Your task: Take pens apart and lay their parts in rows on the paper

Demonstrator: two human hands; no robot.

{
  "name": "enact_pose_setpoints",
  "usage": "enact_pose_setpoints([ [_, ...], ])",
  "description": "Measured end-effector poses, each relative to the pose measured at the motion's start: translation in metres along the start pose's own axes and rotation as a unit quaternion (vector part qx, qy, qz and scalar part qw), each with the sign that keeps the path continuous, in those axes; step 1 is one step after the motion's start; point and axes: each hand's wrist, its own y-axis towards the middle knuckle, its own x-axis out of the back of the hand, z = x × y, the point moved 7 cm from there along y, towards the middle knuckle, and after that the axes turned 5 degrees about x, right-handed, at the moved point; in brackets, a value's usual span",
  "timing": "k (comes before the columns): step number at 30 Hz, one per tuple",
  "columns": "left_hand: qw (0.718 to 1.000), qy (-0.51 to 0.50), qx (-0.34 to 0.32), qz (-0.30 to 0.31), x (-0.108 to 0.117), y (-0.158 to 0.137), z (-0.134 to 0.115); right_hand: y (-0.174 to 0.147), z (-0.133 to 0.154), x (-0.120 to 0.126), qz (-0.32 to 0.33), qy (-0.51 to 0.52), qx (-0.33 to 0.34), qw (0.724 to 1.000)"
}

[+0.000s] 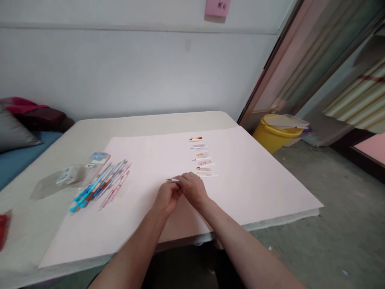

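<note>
My left hand (168, 196) and my right hand (194, 188) meet over the pink sheet, fingers closed together. Between them is a thin white pen refill (173, 180), its dark tip pointing left; the rest of it is hidden by my fingers. Just beyond my right hand runs a column of slim white refills and short patterned pen parts (203, 162), laid out in small groups. To the left lies a loose pile of pens (104, 182) with blue, brown, clear and pink-patterned barrels.
A clear plastic bag (78, 173) and a small blue-and-white packet (100, 157) lie near the pile. The pink sheet (255, 180) covers much of the cream table (156, 123). A yellow bin (272, 134) stands past the right edge. Something red (3, 228) sits far left.
</note>
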Motion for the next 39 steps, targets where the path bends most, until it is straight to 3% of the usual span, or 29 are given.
enact_pose_setpoints([
  [8,0.999,-0.029,0.027,-0.03,0.001,-0.001,0.007,-0.001,0.002,0.003,-0.019,0.002,0.008,1.0],
  [17,0.995,-0.081,0.045,-0.043,-0.003,0.008,0.015,-0.003,-0.02,0.022,-0.056,0.151,-0.05,0.986],
  [21,0.99,-0.089,0.07,-0.084,-0.002,0.009,0.018,-0.005,-0.034,0.041,-0.081,0.179,-0.063,0.978],
  [25,0.985,-0.079,0.083,-0.13,0.003,0.009,0.015,-0.018,-0.061,0.061,-0.066,0.103,-0.073,0.99],
  [30,0.983,-0.092,0.065,-0.142,0.005,0.008,0.006,-0.053,-0.093,0.052,0.077,-0.071,-0.049,0.993],
  [33,0.983,-0.094,0.07,-0.143,0.005,0.007,0.007,-0.07,-0.095,0.038,0.117,-0.111,-0.016,0.987],
  [39,0.984,-0.089,0.075,-0.135,0.002,0.006,0.01,-0.076,-0.084,0.022,0.108,-0.147,0.042,0.982],
])
